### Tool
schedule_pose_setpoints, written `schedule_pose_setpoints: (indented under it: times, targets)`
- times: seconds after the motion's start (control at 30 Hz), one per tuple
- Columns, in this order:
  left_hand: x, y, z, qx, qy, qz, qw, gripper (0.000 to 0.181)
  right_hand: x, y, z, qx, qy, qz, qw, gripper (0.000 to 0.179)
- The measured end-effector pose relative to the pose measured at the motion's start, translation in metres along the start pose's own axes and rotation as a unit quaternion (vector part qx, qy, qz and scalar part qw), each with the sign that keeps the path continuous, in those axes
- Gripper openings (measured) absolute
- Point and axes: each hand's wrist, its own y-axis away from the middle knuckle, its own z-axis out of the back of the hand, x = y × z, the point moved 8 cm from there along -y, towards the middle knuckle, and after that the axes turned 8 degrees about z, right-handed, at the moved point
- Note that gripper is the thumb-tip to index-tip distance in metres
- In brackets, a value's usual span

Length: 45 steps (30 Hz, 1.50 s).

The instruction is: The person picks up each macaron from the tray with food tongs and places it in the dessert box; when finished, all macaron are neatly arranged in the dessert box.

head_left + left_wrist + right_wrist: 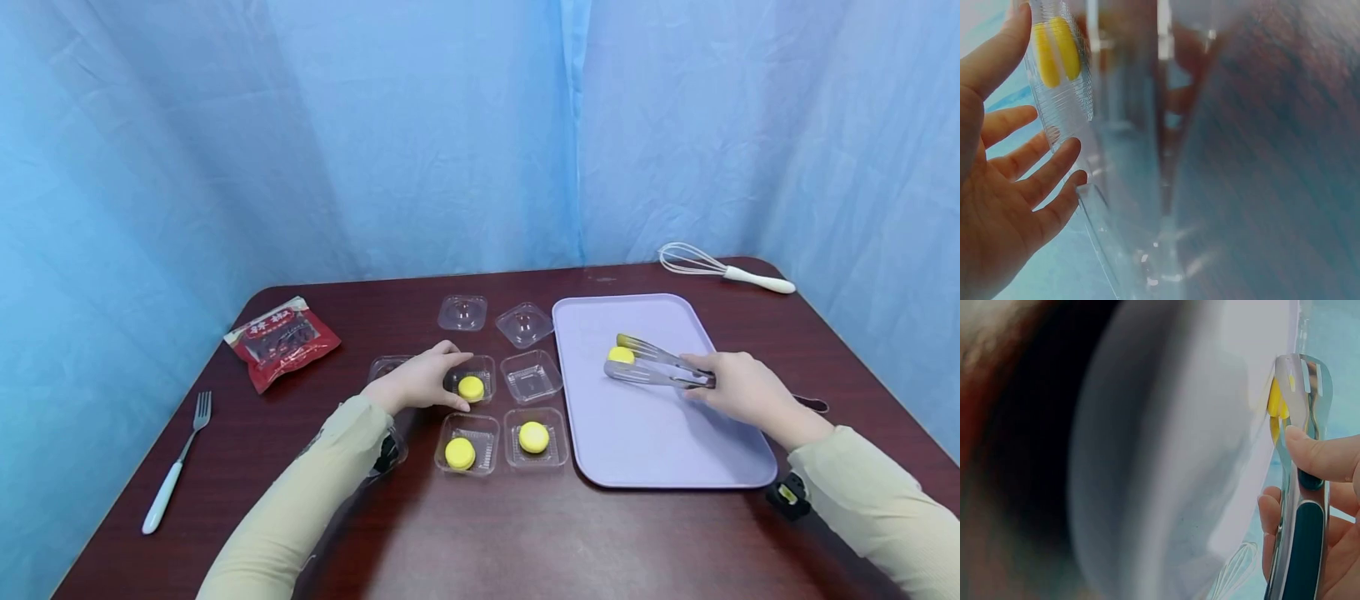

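My right hand [738,385] holds metal tongs [652,377] over the lilac tray [667,454]. A yellow macaron [621,355] sits between the tong tips, close over the tray. My left hand [420,379], fingers spread and loosely bent, is at the left side of a small clear plastic box [487,375]. Its thumb and index fingertips are right at the box's rim. Inside that box lies a yellow macaron [1057,53]. Nearer me, two more clear boxes each hold a macaron [460,452], [533,437]. Another clear box [531,377] without a macaron stands beside the tray.
Two clear domed pieces [462,312], [524,325] lie at the back. More clear plastic [386,365] is partly hidden by my left arm. A red food packet [283,342] and a fork [177,462] lie left, a whisk [723,268] at the back right.
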Motion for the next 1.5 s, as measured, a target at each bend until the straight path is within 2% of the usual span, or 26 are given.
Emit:
schedule_pose_setpoints:
  times: [0.23,0.47,0.73,0.93,1.17,1.5]
  targets:
    - [0.001,0.0,0.002,-0.008,0.01,0.0,0.9999,0.082,0.002,0.001,-0.002,-0.002,-0.002,-0.001,1.0,0.054]
    - [-0.007,0.001,0.011,-0.039,-0.009,-0.003,0.9992,0.071,0.003,0.002,-0.001,-0.012,-0.009,-0.002,0.9999,0.05]
    - [-0.037,0.006,0.025,-0.073,-0.033,-0.018,0.9966,0.065,0.003,0.005,0.0,-0.021,-0.007,0.004,0.9997,0.048]
    - [-0.059,0.004,0.026,-0.091,-0.056,-0.028,0.9939,0.065,0.003,0.005,-0.001,-0.02,-0.015,0.002,0.9997,0.048]
    - [-0.071,-0.005,0.015,-0.068,-0.082,-0.002,0.9943,0.067,0.004,0.006,-0.002,-0.017,-0.017,0.003,0.9997,0.049]
    - [-0.083,-0.018,-0.002,-0.023,-0.104,-0.001,0.9943,0.071,0.004,0.005,-0.003,-0.018,-0.012,0.007,0.9998,0.05]
